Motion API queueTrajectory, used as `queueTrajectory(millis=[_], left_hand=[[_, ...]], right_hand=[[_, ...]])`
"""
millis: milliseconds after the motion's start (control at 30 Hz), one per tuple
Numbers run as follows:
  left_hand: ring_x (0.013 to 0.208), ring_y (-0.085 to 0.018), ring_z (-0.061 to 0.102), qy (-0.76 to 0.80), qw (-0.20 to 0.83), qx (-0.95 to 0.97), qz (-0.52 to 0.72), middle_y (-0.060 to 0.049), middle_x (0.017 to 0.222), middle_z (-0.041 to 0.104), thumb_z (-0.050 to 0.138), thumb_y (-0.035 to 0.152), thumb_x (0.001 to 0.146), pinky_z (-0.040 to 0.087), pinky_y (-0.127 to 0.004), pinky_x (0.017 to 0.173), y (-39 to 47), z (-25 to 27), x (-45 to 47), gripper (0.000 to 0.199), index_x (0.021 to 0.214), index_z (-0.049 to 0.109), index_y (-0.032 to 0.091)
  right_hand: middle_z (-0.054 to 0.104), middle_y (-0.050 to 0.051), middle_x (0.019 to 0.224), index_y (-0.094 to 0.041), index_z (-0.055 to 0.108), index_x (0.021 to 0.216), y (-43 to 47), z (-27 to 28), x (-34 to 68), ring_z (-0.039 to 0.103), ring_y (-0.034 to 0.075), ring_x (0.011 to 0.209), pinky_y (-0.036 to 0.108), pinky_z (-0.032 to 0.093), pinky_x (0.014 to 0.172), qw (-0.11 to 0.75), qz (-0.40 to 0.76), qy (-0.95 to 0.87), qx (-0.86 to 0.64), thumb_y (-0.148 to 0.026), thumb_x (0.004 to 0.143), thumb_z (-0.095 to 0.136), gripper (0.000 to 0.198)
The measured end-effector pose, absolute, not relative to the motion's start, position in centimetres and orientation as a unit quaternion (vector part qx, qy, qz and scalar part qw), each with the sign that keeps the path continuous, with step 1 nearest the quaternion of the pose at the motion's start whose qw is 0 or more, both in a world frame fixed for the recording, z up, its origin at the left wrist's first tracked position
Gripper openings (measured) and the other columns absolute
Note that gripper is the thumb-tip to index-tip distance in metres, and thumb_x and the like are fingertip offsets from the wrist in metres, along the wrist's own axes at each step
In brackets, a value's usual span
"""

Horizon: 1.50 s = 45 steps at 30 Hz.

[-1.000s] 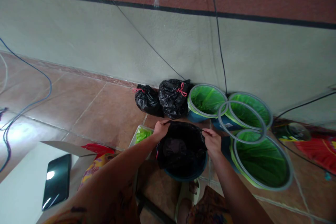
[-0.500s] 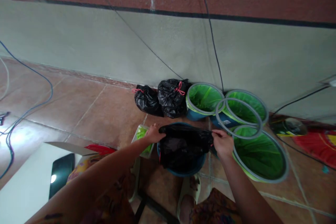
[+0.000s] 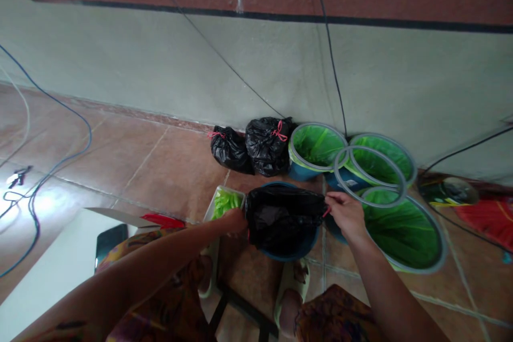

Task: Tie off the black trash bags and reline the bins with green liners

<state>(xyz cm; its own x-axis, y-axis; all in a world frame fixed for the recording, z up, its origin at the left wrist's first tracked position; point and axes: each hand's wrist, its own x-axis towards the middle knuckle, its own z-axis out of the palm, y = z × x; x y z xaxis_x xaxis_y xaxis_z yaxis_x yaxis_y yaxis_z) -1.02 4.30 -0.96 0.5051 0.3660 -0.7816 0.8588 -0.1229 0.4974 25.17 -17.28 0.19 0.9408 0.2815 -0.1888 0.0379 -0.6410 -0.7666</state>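
Observation:
A black garbage bag [image 3: 282,224] with red drawstrings sits in a blue trash bin [image 3: 306,248] on the floor, its mouth stretched wide between my hands. At the bag's left edge my left hand [image 3: 235,222] is closed on it, the fingertips partly hidden. My right hand [image 3: 347,215] pinches the bag's right edge, where the red drawstring [image 3: 326,211] shows. Just left of the bin, a white container [image 3: 213,206] holds rolled green bags [image 3: 225,202], partly behind my left hand.
Two tied black bags [image 3: 266,149] lean against the wall. Three bins with green liners [image 3: 403,235] stand at the right, a loose grey ring [image 3: 372,205] resting across them. A phone [image 3: 111,243] lies on a white surface [image 3: 56,272]; cables [image 3: 60,161] run across the left floor.
My left hand has come down along the bag's left edge, nearer to me. My right hand has shifted slightly, still gripping the bag. The view has moved a little.

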Motion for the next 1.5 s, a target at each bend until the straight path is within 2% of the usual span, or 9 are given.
queueTrajectory(millis=[167, 300, 433, 633, 733, 900, 1167, 1267, 1500], left_hand=[[0.042, -0.021, 0.055, 0.400, 0.514, 0.698, -0.296, -0.003, 0.043, 0.054, 0.070, 0.044, 0.077, 0.050, -0.038, 0.049, 3.0, -0.5, -1.4, 0.034, 0.056, 0.064, 0.018], [0.041, -0.017, 0.051, 0.371, 0.484, 0.739, -0.285, -0.001, 0.037, 0.047, 0.073, 0.022, 0.071, 0.048, -0.033, 0.052, 2.7, -0.2, -1.0, 0.031, 0.045, 0.058, 0.017], [0.042, -0.012, 0.049, 0.296, 0.455, 0.797, -0.264, 0.000, 0.036, 0.045, 0.063, 0.008, 0.069, 0.043, -0.024, 0.050, 3.8, 1.7, 0.5, 0.033, 0.039, 0.055, 0.017], [0.061, -0.012, 0.062, 0.224, 0.549, 0.778, -0.205, 0.001, 0.061, 0.068, 0.063, 0.022, 0.077, 0.044, -0.017, 0.057, 6.6, 7.0, 2.8, 0.015, 0.065, 0.072, 0.019], [0.068, -0.013, 0.063, 0.201, 0.595, 0.762, -0.156, -0.001, 0.069, 0.071, 0.066, 0.029, 0.079, 0.047, -0.018, 0.064, 7.5, 9.3, 3.6, 0.016, 0.073, 0.075, 0.017], [0.075, -0.014, 0.062, 0.122, 0.649, 0.750, -0.030, -0.006, 0.084, 0.072, 0.061, 0.030, 0.087, 0.048, -0.023, 0.071, 7.9, 10.5, 4.5, 0.022, 0.088, 0.075, 0.013], [0.090, -0.015, 0.062, -0.023, 0.547, 0.833, 0.085, -0.007, 0.095, 0.064, 0.058, 0.030, 0.091, 0.048, -0.024, 0.084, 5.3, 10.3, 6.3, 0.021, 0.090, 0.075, 0.016], [0.091, -0.015, 0.061, 0.023, 0.542, 0.833, 0.114, -0.006, 0.096, 0.064, 0.059, 0.030, 0.090, 0.048, -0.024, 0.086, 4.8, 9.9, 7.1, 0.020, 0.091, 0.074, 0.016], [0.077, -0.014, 0.057, 0.209, 0.603, 0.766, 0.083, -0.001, 0.079, 0.062, 0.049, 0.046, 0.094, 0.048, -0.026, 0.077, 4.4, 5.7, 7.3, 0.035, 0.087, 0.062, 0.015]], right_hand=[[0.068, 0.002, 0.067, -0.018, 0.072, 0.089, -16.2, 2.3, 23.5, 0.061, 0.015, 0.055, 0.028, 0.049, 0.053, 0.516, 0.269, 0.009, -0.814, -0.032, 0.056, 0.072, 0.036], [0.070, 0.002, 0.071, -0.018, 0.073, 0.087, -15.3, 4.6, 22.9, 0.060, 0.012, 0.057, 0.027, 0.050, 0.057, 0.568, 0.309, -0.009, -0.763, -0.033, 0.049, 0.080, 0.041], [0.072, 0.003, 0.074, -0.018, 0.071, 0.089, -15.8, 4.5, 24.4, 0.059, 0.013, 0.057, 0.030, 0.051, 0.060, 0.615, 0.215, -0.046, -0.757, -0.039, 0.054, 0.076, 0.041], [0.074, 0.004, 0.079, -0.023, 0.073, 0.087, -16.6, 2.7, 25.4, 0.061, 0.018, 0.064, 0.035, 0.048, 0.070, 0.350, 0.151, -0.229, -0.896, -0.030, 0.073, 0.057, 0.023], [0.074, 0.003, 0.079, -0.025, 0.073, 0.089, -16.0, 2.7, 24.5, 0.062, 0.019, 0.066, 0.036, 0.047, 0.072, 0.302, 0.146, -0.272, -0.902, -0.028, 0.075, 0.054, 0.024], [0.074, 0.005, 0.083, -0.023, 0.071, 0.093, -14.4, 4.0, 22.7, 0.064, 0.018, 0.069, 0.031, 0.048, 0.066, 0.407, 0.217, -0.255, -0.850, -0.033, 0.078, 0.057, 0.024], [0.072, -0.001, 0.094, -0.024, 0.063, 0.112, -10.3, 8.1, 15.7, 0.066, 0.018, 0.088, 0.030, 0.051, 0.079, 0.503, 0.422, -0.342, -0.672, -0.030, 0.070, 0.072, 0.043], [0.068, -0.001, 0.073, -0.020, 0.066, 0.084, -9.6, 7.6, 14.8, 0.060, 0.014, 0.066, 0.026, 0.047, 0.060, 0.460, 0.459, -0.338, -0.681, -0.036, 0.078, 0.064, 0.017], [0.060, -0.002, 0.065, -0.017, 0.064, 0.084, -9.8, 8.9, 16.8, 0.041, 0.006, 0.046, 0.023, 0.030, 0.045, 0.561, 0.442, -0.240, -0.657, -0.051, 0.079, 0.063, 0.034]])
